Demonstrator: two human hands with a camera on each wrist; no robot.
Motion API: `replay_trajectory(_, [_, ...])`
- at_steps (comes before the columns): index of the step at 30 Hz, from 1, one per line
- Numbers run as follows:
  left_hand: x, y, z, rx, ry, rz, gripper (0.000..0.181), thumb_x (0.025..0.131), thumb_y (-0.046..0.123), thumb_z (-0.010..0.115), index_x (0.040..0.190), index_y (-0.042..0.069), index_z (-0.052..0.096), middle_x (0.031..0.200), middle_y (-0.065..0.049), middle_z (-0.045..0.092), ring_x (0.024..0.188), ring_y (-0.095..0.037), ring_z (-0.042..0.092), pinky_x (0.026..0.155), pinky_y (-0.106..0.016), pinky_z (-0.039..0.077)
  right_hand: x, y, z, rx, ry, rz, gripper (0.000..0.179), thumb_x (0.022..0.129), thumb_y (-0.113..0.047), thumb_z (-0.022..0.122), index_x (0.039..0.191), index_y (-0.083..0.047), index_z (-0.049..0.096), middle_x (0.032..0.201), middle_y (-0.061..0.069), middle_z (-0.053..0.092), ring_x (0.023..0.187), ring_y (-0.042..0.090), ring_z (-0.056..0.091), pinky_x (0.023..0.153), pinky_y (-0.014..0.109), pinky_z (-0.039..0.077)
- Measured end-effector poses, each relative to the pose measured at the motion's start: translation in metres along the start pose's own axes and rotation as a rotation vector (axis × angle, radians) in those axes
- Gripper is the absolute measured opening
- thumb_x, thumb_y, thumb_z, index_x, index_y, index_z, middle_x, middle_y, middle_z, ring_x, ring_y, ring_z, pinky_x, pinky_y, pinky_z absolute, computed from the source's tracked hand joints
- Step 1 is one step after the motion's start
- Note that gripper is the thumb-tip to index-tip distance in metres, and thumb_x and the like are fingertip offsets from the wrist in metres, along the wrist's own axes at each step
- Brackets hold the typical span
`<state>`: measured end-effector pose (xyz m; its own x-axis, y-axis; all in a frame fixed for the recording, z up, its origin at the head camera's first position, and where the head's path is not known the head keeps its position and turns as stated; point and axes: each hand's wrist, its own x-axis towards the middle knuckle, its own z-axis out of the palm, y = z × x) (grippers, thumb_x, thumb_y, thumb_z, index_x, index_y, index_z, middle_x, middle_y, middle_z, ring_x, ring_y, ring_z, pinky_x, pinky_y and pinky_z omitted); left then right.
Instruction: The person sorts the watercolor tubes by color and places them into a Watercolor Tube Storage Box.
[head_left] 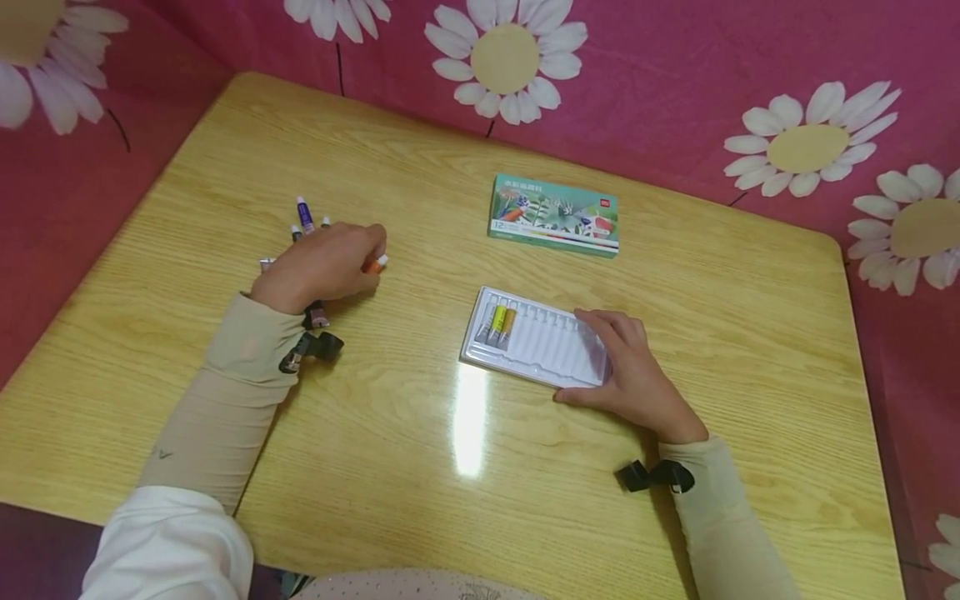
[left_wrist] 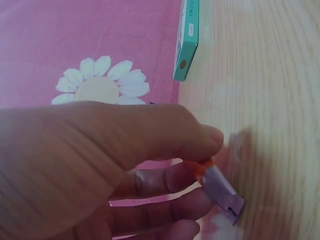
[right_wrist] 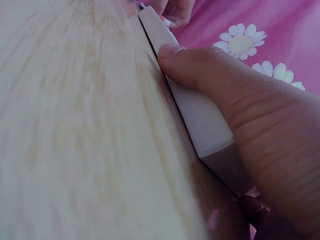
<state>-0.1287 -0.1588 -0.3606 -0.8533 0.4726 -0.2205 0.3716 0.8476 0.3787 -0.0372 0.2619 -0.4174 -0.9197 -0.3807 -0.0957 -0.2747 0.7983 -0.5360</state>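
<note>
Between thumb and fingers my left hand [head_left: 330, 262] pinches an orange paint tube [left_wrist: 220, 190], its white cap toward the right in the head view. Beneath and around that hand lie several more paint tubes, among them a purple one [head_left: 304, 214]; the hand partly hides them. My right hand [head_left: 633, 367] grips the right end of a white plastic tray [head_left: 540, 375], thumb along the near side and fingers at the far side. Three tubes lie in the tray's left slots: a greyish one, a yellow one [head_left: 498, 321] and an ochre one [head_left: 508, 323].
Behind the tray lies a green paint box [head_left: 555, 215] with a floral picture. Everything rests on a wooden table [head_left: 405, 433], which meets a pink cloth [head_left: 645, 75] with daisies at the back and sides.
</note>
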Motion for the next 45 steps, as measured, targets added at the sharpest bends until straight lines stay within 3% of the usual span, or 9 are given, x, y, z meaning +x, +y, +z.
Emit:
replay_trajectory(7, [0.001,0.002,0.001,0.001,0.002,0.013,0.026,0.096,0.009,0.059,0.122,0.003,0.060,0.101,-0.014,0.067,0.086,-0.027,0.058,0.081,-0.045,0.049,0.000,0.000,0.000,0.002,-0.002,0.007,0.115,0.066,-0.054,0.095,0.160,-0.023,0.037,0.155,0.012,0.038,0.141,0.031,0.030,0.112,0.057,0.039])
replay_trajectory(11, [0.001,0.004,0.002,-0.010,0.015,-0.009,0.021,0.095,0.010,0.060,0.114,0.005,0.054,0.090,-0.010,0.061,0.079,-0.025,0.055,0.073,-0.040,0.046,0.000,0.000,0.000,0.001,-0.006,0.009,0.115,0.066,-0.055,0.094,0.160,-0.023,0.036,0.155,0.011,0.038,0.141,0.031,0.029,0.113,0.057,0.039])
replay_trajectory(15, [0.002,0.005,0.003,0.003,0.024,0.015,0.014,0.095,0.009,0.059,0.107,0.006,0.055,0.087,-0.007,0.059,0.077,-0.023,0.053,0.073,-0.038,0.044,0.000,0.001,0.000,-0.003,-0.005,0.003,0.115,0.066,-0.055,0.094,0.160,-0.024,0.036,0.155,0.011,0.038,0.141,0.031,0.029,0.113,0.057,0.040])
replay_trajectory(21, [0.005,0.009,0.003,0.012,0.022,0.038,0.024,0.097,0.009,0.060,0.120,0.007,0.063,0.099,-0.013,0.064,0.085,-0.026,0.055,0.080,-0.042,0.048,0.000,0.001,0.000,-0.001,0.004,-0.008,0.114,0.066,-0.054,0.095,0.160,-0.024,0.037,0.155,0.011,0.039,0.141,0.031,0.030,0.112,0.057,0.039])
replay_trajectory(25, [0.007,0.011,0.004,-0.009,0.038,0.039,0.031,0.096,0.009,0.062,0.127,0.004,0.059,0.098,-0.014,0.067,0.084,-0.027,0.057,0.080,-0.043,0.050,0.000,0.001,0.000,-0.003,0.006,-0.010,0.115,0.066,-0.053,0.095,0.160,-0.024,0.037,0.154,0.012,0.039,0.140,0.032,0.030,0.112,0.057,0.039])
replay_trajectory(29, [0.008,0.013,0.005,-0.022,0.057,0.030,0.027,0.094,0.009,0.064,0.119,0.003,0.056,0.089,-0.012,0.064,0.078,-0.026,0.055,0.074,-0.041,0.047,0.000,0.001,0.000,-0.002,0.005,-0.009,0.114,0.066,-0.054,0.095,0.160,-0.024,0.037,0.154,0.011,0.040,0.140,0.031,0.030,0.112,0.056,0.039])
replay_trajectory(32, [0.008,0.015,0.006,-0.037,0.045,0.020,0.022,0.093,0.009,0.065,0.114,0.005,0.059,0.091,-0.011,0.066,0.081,-0.026,0.056,0.076,-0.039,0.047,0.000,0.001,-0.001,-0.001,0.002,-0.008,0.114,0.066,-0.055,0.094,0.160,-0.025,0.036,0.154,0.011,0.039,0.141,0.031,0.030,0.113,0.057,0.039])
replay_trajectory(38, [0.013,0.020,0.008,-0.063,0.022,0.017,0.025,0.094,0.009,0.064,0.119,0.006,0.063,0.101,-0.013,0.068,0.090,-0.027,0.056,0.082,-0.041,0.049,0.000,0.001,-0.001,0.007,-0.007,-0.003,0.114,0.067,-0.055,0.094,0.160,-0.025,0.036,0.155,0.011,0.039,0.142,0.031,0.030,0.113,0.058,0.039])
replay_trajectory(45, [0.017,0.027,0.011,-0.077,0.042,0.046,0.029,0.093,0.009,0.064,0.121,0.002,0.067,0.103,-0.014,0.069,0.091,-0.028,0.057,0.087,-0.043,0.049,0.000,0.000,-0.002,0.002,0.000,-0.007,0.115,0.066,-0.055,0.094,0.160,-0.024,0.036,0.155,0.011,0.038,0.142,0.032,0.030,0.113,0.057,0.039])
